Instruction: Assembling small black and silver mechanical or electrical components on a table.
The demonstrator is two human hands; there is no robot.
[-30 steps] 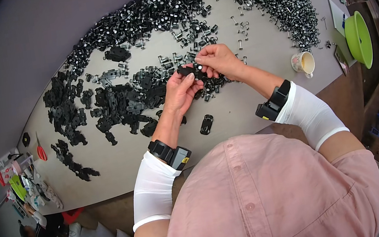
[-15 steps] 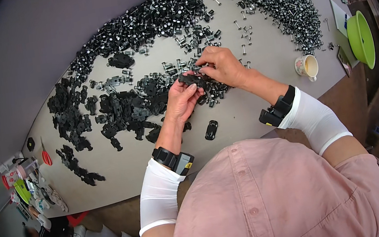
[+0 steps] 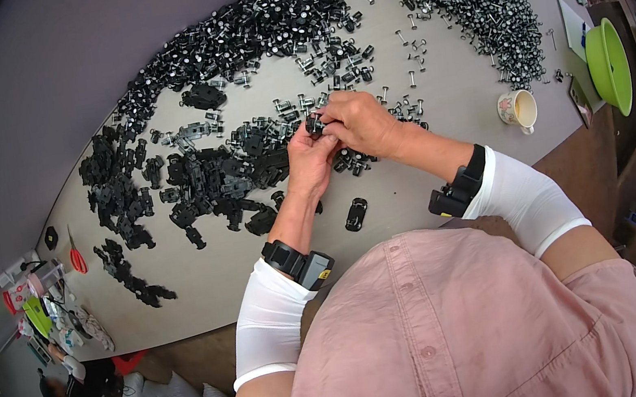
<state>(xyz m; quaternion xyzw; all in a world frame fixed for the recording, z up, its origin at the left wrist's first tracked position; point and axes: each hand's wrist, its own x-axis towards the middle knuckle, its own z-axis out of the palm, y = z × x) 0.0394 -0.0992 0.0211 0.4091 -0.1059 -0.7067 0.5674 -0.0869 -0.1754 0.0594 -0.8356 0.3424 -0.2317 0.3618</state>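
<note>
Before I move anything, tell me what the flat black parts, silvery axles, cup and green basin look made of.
Flat black parts: probably moulded plastic, satin-matte; repeated shapes and dull sheen suggest it.
Silvery axles: likely polished metal, from bright glints on thin rods.
Cup: perhaps glazed ceramic, pale and patterned; plastic remains possible.
Green basin: apparently smooth plastic, from its bright, even colour.

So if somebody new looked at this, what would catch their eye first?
Probably the big heap of small black-and-silver parts along the far side of the light grey table, and the heap of thin silver pieces with round ends to its right. The bright green round basin stands out at the picture's right. Nearer the middle, the bare left hand and bare right hand meet at a small dark part.
</note>
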